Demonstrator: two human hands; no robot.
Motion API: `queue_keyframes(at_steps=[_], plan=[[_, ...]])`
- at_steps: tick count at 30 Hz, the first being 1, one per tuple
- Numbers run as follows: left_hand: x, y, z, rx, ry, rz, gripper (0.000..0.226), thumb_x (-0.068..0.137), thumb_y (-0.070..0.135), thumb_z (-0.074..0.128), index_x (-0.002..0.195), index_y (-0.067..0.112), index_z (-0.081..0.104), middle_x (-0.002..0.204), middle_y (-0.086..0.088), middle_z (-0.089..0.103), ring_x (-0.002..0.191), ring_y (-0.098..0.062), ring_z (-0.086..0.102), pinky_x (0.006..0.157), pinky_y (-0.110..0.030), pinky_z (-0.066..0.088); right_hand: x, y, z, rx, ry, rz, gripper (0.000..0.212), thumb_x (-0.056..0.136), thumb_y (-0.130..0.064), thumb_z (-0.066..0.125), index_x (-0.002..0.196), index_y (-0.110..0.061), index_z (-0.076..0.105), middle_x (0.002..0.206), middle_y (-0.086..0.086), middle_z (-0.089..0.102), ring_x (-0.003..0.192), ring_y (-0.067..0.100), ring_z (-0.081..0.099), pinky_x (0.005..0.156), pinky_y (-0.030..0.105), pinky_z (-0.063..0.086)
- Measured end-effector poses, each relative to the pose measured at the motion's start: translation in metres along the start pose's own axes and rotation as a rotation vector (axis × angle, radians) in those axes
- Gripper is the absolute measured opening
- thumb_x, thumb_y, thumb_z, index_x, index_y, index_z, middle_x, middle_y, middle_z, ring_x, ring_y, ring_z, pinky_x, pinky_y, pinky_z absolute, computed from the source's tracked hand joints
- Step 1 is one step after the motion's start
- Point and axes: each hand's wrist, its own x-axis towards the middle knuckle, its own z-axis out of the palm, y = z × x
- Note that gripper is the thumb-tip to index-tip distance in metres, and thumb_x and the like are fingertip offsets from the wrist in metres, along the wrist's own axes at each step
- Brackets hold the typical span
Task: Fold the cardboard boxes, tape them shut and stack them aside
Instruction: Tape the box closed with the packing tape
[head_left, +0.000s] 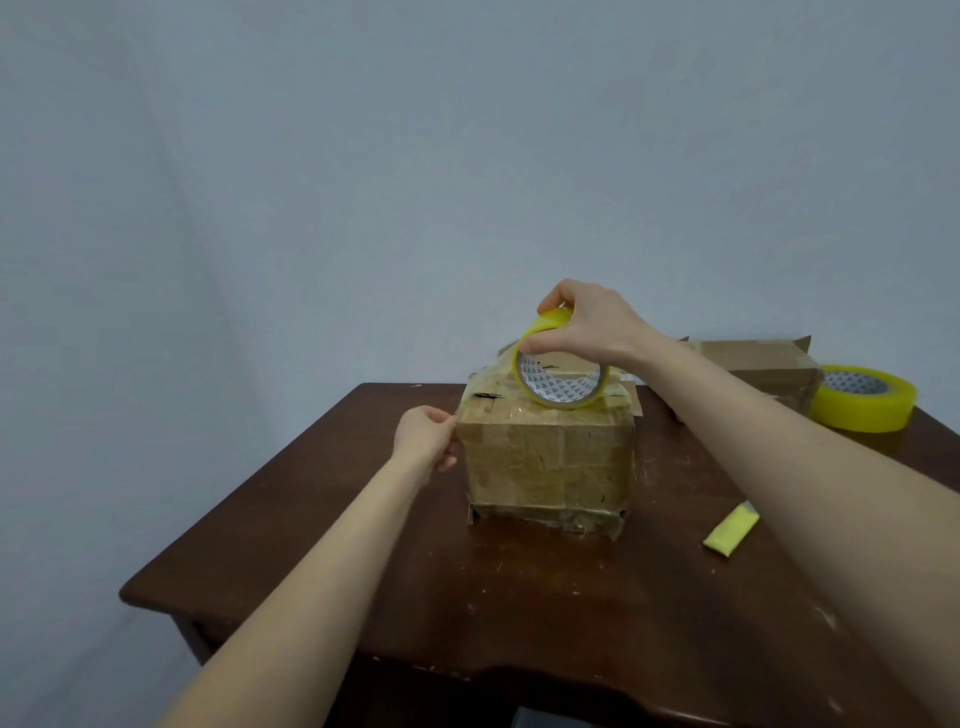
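A worn cardboard box (548, 462), covered in old clear tape, stands upright in the middle of the dark wooden table (519, 597). My right hand (582, 325) grips a yellow tape roll (558, 382) on edge on the box's top. My left hand (423, 434) rests against the box's upper left edge, fingertips pinched at the corner. Whether they pin a tape end there I cannot tell.
A second cardboard box (758, 369) lies at the back right behind my right forearm. Beside it sits a larger yellow tape roll (865, 397) lying flat. A small yellow cutter (730, 530) rests on the table's right side. A pale wall stands behind.
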Motion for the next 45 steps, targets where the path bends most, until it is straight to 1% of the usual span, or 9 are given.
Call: queue_keyframes(at_steps=[5,7,9,12,18,25,34,39,45], plan=[[0.004,0.003,-0.014,0.439,-0.051,0.095,0.06,0.087,0.041,0.063,0.138,0.016,0.042,0.127,-0.018,0.052,0.065,-0.021,0.063,0.044,-0.022,0.048,-0.002,0.006,0.001,0.035,0.032,0.031,0.05,0.068,-0.044,0.08,0.106,-0.022,0.056,0.106,-0.003,0.055,0.095,0.015,0.05,0.063,0.021,0.038],[-0.006,0.017,-0.014,0.41,0.064,0.379,0.051,0.09,0.035,0.06,0.135,0.015,0.048,0.137,-0.01,0.051,0.097,-0.022,0.066,0.08,-0.027,0.051,-0.004,0.008,0.001,0.045,0.052,0.039,0.05,0.068,-0.045,0.08,0.106,-0.023,0.056,0.104,-0.003,0.055,0.095,0.015,0.05,0.062,0.018,0.036],[-0.025,0.039,-0.008,0.364,-0.087,0.557,0.064,0.088,0.04,0.062,0.143,0.015,0.039,0.144,0.003,0.044,0.126,-0.016,0.048,0.102,-0.026,0.036,-0.005,0.008,0.002,0.06,0.062,0.04,0.05,0.068,-0.045,0.08,0.106,-0.023,0.057,0.104,-0.004,0.055,0.095,0.014,0.05,0.062,0.02,0.036],[-0.047,0.044,0.013,0.648,-0.353,0.714,0.09,0.069,0.057,0.072,0.142,0.025,0.031,0.135,0.01,0.047,0.121,-0.012,0.047,0.101,-0.032,0.04,-0.007,0.008,0.001,0.073,0.047,0.047,0.05,0.068,-0.043,0.081,0.109,-0.023,0.06,0.105,-0.004,0.056,0.098,0.014,0.051,0.071,0.025,0.037],[-0.023,0.014,0.026,0.995,-0.177,1.026,0.091,0.08,0.065,0.053,0.15,0.015,0.022,0.156,-0.004,0.024,0.141,-0.019,0.024,0.114,-0.035,0.026,-0.018,0.028,0.004,0.216,-0.024,0.127,0.048,0.069,-0.038,0.082,0.108,-0.02,0.06,0.098,-0.004,0.061,0.091,0.014,0.057,0.078,0.03,0.045],[-0.004,0.002,0.032,1.077,-0.205,0.977,0.091,0.085,0.064,0.046,0.152,0.011,0.015,0.16,-0.006,0.011,0.147,-0.019,0.008,0.119,-0.036,0.014,-0.027,0.04,0.001,0.311,0.026,0.11,0.04,0.07,-0.034,0.082,0.098,-0.01,0.068,0.087,0.008,0.067,0.08,0.014,0.057,0.077,0.033,0.047],[0.015,0.006,0.038,1.127,-0.327,0.917,0.099,0.082,0.069,0.046,0.153,0.012,0.007,0.161,-0.006,0.001,0.148,-0.018,0.002,0.12,-0.04,0.014,-0.011,0.056,0.01,0.278,0.005,0.126,0.036,0.074,-0.036,0.079,0.104,-0.021,0.066,0.09,-0.007,0.063,0.087,0.012,0.056,0.08,0.029,0.045],[0.025,0.023,0.043,1.122,-0.287,0.908,0.117,0.059,0.076,0.064,0.15,0.017,0.021,0.158,0.0,0.018,0.144,-0.022,0.018,0.115,-0.044,0.024,-0.007,0.065,0.007,0.388,0.06,0.192,0.048,0.073,-0.043,0.078,0.114,-0.023,0.062,0.096,-0.009,0.063,0.091,0.012,0.059,0.079,0.028,0.047],[0.027,0.047,0.04,1.013,-0.472,0.899,0.103,0.06,0.055,0.081,0.145,0.025,0.03,0.149,0.004,0.033,0.131,-0.023,0.031,0.11,-0.04,0.03,-0.013,0.063,0.002,0.574,0.056,0.233,0.044,0.074,-0.037,0.08,0.112,-0.021,0.065,0.089,-0.007,0.065,0.074,0.005,0.056,0.064,0.022,0.042]])
